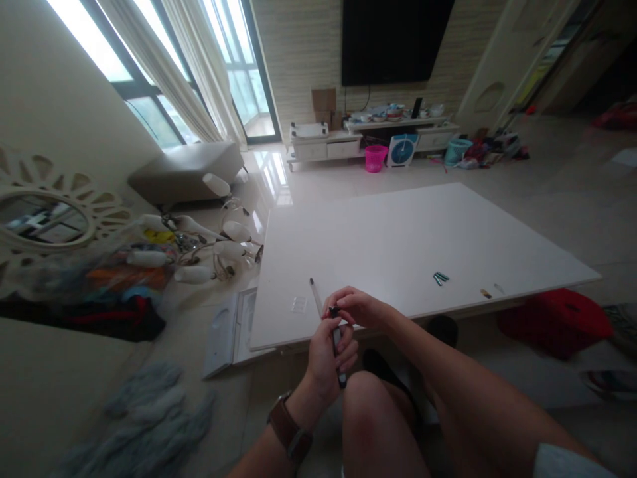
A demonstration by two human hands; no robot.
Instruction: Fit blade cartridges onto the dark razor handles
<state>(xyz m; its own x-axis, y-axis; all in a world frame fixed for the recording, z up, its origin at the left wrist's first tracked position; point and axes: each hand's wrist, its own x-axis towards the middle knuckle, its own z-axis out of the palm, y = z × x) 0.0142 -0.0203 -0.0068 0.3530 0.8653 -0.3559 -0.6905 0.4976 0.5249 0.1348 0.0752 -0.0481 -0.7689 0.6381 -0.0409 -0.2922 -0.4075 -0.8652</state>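
My left hand is closed around a slim grey-and-black stick-like device, held tilted near the table's front edge; its exact kind does not show. At the upper end of the device, the fingers of my right hand are closed on a small black piece. I cannot make out whether that piece is joined to the device. Just beyond my hands, a thin pale rod with a dark tip lies on the white table. Left of it lies a small clear packet.
Several small dark green cylinders like batteries lie on the table at right, with a small brown-and-yellow item farther right. A lamp with white shades stands left of the table. An opened white box is by its left corner. A red stool sits at right.
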